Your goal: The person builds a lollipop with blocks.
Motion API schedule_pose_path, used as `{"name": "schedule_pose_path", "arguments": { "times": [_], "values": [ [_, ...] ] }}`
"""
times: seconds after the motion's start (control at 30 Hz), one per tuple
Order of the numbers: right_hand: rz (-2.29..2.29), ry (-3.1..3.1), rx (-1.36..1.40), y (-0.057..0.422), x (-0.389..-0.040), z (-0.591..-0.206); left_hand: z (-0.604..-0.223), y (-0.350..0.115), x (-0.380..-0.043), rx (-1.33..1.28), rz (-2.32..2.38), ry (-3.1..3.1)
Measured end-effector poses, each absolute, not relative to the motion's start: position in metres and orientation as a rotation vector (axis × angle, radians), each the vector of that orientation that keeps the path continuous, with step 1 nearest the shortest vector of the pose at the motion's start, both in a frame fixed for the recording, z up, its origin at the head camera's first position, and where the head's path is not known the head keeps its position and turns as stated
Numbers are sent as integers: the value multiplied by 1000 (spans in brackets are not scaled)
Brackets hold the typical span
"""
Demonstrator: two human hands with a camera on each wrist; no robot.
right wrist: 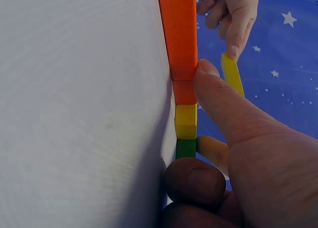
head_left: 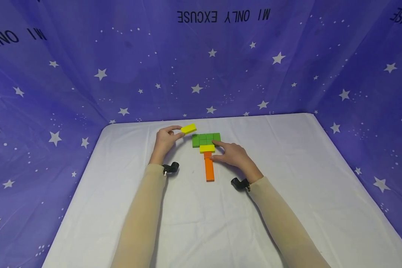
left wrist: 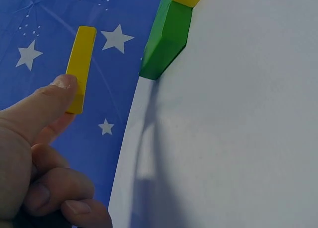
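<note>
A yellow block (head_left: pixel 189 128) is pinched between thumb and fingertip of my left hand (head_left: pixel 165 142), raised to the left of a flat arrangement of blocks. In the left wrist view, this yellow block (left wrist: pixel 81 69) stands out against the blue cloth. Several green blocks (head_left: pixel 203 142) form the arrangement's wide far part. Below them lie another yellow block (head_left: pixel 207 149), a short orange block (head_left: pixel 207 154) and a long orange block (head_left: pixel 209 171), in line toward me. My right hand (head_left: pixel 234 155) rests on the arrangement, index fingertip at the green blocks, thumb (right wrist: pixel 211 71) by the orange ones.
A white cloth covers the table (head_left: pixel 194 216). Purple-blue curtains (head_left: pixel 201 67) with white stars hang behind it and at both sides. Black wrist cameras (head_left: pixel 240 184) are strapped at both sleeve cuffs.
</note>
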State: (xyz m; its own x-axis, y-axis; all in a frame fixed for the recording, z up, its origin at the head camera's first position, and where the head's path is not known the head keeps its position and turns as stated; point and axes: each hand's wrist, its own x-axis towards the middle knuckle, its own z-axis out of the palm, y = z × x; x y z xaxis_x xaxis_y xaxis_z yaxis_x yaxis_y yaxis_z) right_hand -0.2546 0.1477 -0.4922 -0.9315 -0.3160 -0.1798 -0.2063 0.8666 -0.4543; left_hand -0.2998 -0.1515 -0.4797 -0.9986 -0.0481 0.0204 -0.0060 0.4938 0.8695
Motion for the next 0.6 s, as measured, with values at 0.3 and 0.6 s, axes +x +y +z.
{"name": "schedule_pose_path", "arguments": {
  "times": [0.3, 0.6],
  "values": [
    [-642, 2786, -383, 148, -255, -492, -481, -136, -313, 50, -1533, -2699],
    [-619, 2794, -390, 148, -255, -491, -477, -121, -320, 11, -1474, -2764]
  ]
}}
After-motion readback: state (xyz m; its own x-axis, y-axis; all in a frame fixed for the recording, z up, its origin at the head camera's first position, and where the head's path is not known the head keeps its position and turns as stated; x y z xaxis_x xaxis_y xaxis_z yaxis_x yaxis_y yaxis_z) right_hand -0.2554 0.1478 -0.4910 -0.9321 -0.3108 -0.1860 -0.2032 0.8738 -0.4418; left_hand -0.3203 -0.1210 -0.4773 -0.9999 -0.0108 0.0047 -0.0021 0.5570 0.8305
